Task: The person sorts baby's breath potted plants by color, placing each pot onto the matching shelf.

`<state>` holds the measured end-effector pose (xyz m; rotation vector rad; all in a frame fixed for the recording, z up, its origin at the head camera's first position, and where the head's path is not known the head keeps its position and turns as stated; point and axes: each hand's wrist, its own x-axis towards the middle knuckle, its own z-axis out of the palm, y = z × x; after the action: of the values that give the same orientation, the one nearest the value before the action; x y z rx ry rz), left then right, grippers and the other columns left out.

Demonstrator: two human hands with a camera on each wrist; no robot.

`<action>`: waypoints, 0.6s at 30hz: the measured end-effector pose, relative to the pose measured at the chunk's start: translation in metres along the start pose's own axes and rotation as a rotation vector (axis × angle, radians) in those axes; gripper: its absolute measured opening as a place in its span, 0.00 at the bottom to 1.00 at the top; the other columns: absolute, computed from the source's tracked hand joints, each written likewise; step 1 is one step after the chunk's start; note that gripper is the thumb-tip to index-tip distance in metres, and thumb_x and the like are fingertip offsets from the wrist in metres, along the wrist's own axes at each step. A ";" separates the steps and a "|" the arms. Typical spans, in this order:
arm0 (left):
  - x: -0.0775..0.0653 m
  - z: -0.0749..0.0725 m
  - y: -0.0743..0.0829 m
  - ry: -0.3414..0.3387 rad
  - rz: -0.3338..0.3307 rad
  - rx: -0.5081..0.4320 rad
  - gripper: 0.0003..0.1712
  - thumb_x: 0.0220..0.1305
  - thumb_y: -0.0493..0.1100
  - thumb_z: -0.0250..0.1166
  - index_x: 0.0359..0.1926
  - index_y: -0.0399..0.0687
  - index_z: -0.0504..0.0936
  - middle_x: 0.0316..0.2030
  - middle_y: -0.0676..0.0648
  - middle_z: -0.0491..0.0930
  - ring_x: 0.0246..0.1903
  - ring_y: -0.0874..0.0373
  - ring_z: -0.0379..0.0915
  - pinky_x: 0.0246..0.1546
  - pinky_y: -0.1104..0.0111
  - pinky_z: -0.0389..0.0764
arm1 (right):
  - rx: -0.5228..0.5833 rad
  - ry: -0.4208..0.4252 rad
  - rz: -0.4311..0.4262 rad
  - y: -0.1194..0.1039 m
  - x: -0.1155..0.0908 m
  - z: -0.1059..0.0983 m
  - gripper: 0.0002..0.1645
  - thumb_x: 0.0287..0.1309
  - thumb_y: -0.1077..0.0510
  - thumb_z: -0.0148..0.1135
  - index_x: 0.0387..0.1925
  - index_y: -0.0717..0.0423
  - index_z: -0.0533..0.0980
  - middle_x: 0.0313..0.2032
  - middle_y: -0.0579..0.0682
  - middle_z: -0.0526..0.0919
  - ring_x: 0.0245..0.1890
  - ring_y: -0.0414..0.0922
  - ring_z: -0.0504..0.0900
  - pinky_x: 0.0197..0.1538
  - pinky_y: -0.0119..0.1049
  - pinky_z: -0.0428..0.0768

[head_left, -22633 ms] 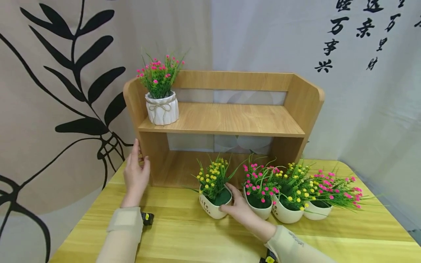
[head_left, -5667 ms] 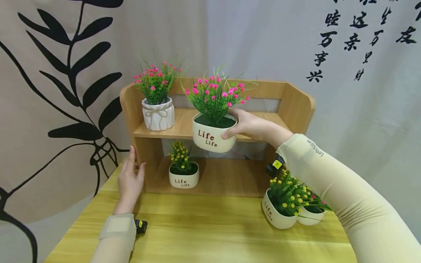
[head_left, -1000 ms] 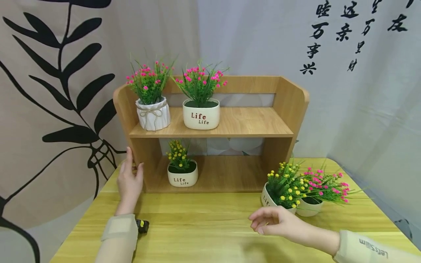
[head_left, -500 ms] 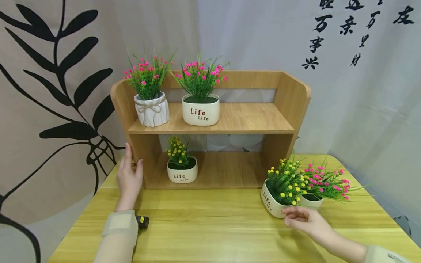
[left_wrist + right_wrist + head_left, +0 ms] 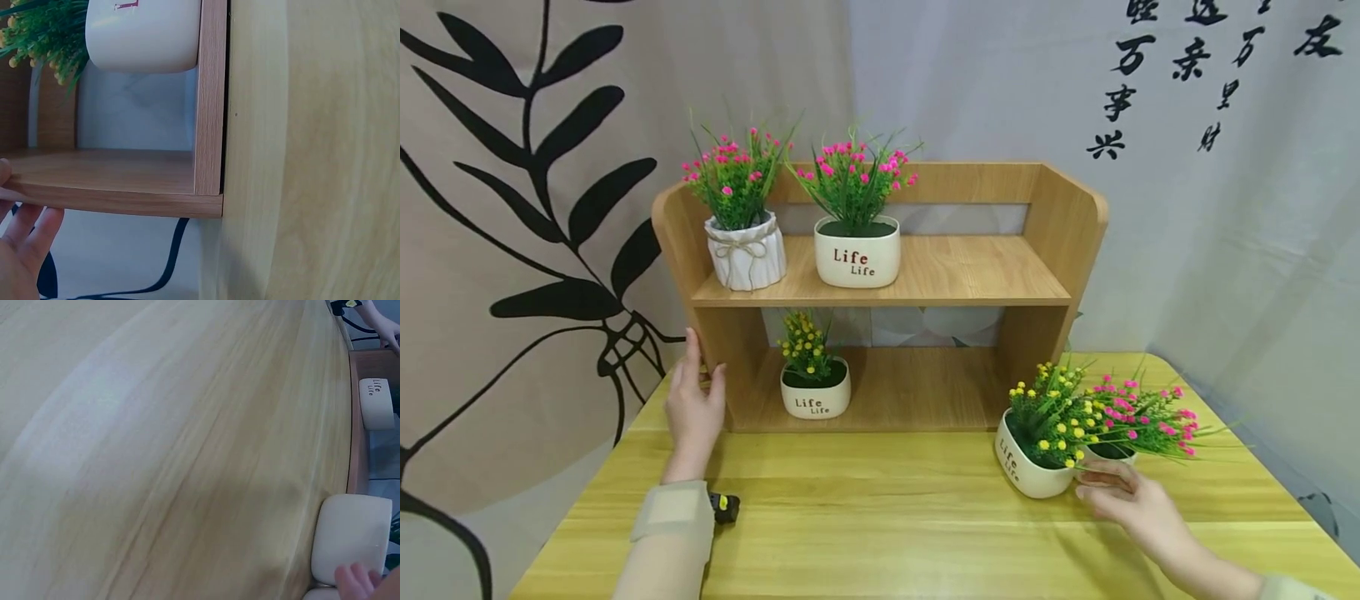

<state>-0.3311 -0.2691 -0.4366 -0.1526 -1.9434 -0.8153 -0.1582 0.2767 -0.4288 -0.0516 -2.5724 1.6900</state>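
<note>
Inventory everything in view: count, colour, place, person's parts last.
Table: one, yellowish, foreground
Shelf: one, light brown, on the table
Twine-tied pot: one, white, pink flowers, upper tier, left
Upper Life pot: one, cream, pink flowers, upper tier, centre
Lower Life pot: one, cream, yellow flowers, lower tier, left
Front pot: one, cream, yellow flowers, table, right
Rear pot: one, cream, pink flowers, partly behind front pot
Backdrop: one, pale, black leaves and characters, behind
Wrist device: one, black-yellow, left wrist
Sleeves: two, cream, bottom edge
Left hand: one, bare, at shelf's left side
Right hand: one, bare, at rear pot
</note>
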 end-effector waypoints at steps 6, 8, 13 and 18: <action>0.002 0.000 -0.001 0.015 0.020 -0.009 0.44 0.64 0.30 0.62 0.75 0.56 0.55 0.54 0.29 0.73 0.44 0.32 0.73 0.30 0.45 0.77 | -0.144 -0.095 0.019 -0.007 0.005 0.000 0.42 0.60 0.55 0.65 0.66 0.72 0.57 0.60 0.71 0.70 0.58 0.60 0.75 0.48 0.39 0.82; 0.002 0.000 -0.002 0.014 0.019 -0.008 0.43 0.64 0.30 0.62 0.75 0.55 0.55 0.54 0.29 0.73 0.43 0.33 0.73 0.30 0.45 0.77 | -0.174 -0.102 0.012 -0.007 0.008 0.003 0.46 0.59 0.55 0.66 0.67 0.75 0.53 0.62 0.75 0.64 0.60 0.66 0.70 0.51 0.45 0.80; 0.000 -0.001 0.000 0.010 0.008 -0.004 0.44 0.63 0.30 0.62 0.75 0.55 0.55 0.54 0.29 0.73 0.44 0.32 0.73 0.30 0.44 0.76 | -0.207 -0.072 0.007 -0.007 0.012 0.012 0.54 0.55 0.56 0.69 0.67 0.79 0.47 0.64 0.80 0.56 0.61 0.70 0.65 0.57 0.54 0.74; -0.001 -0.001 0.003 0.005 0.014 -0.010 0.44 0.63 0.29 0.62 0.75 0.54 0.55 0.54 0.29 0.73 0.47 0.31 0.72 0.31 0.42 0.75 | -0.179 -0.053 0.029 -0.006 0.016 0.021 0.57 0.53 0.58 0.71 0.68 0.80 0.43 0.64 0.82 0.54 0.61 0.71 0.64 0.57 0.54 0.74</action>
<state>-0.3290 -0.2673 -0.4359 -0.1697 -1.9314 -0.8156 -0.1759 0.2560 -0.4308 -0.0538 -2.7678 1.4846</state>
